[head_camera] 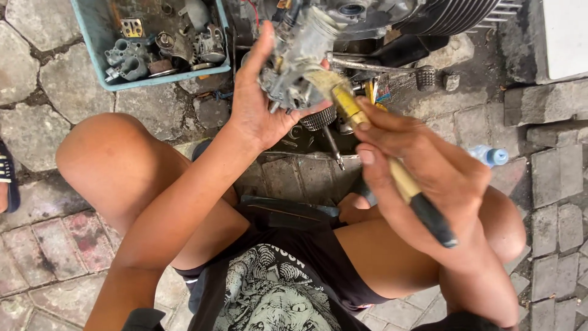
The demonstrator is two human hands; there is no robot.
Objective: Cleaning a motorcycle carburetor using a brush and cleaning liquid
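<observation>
Head view: the left hand cups a greasy cast-metal carburetor above grey paving stones. The right hand pinches a yellowed, black-handled brush, its bristles on the carburetor. A blue plastic tray of metal parts sits nearby.

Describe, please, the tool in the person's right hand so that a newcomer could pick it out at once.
Start at the finned engine along the top edge, then drop to the metal carburettor in the left hand. The brush in the right hand touches it. It alone has a long yellowish handle with a black end.
</observation>
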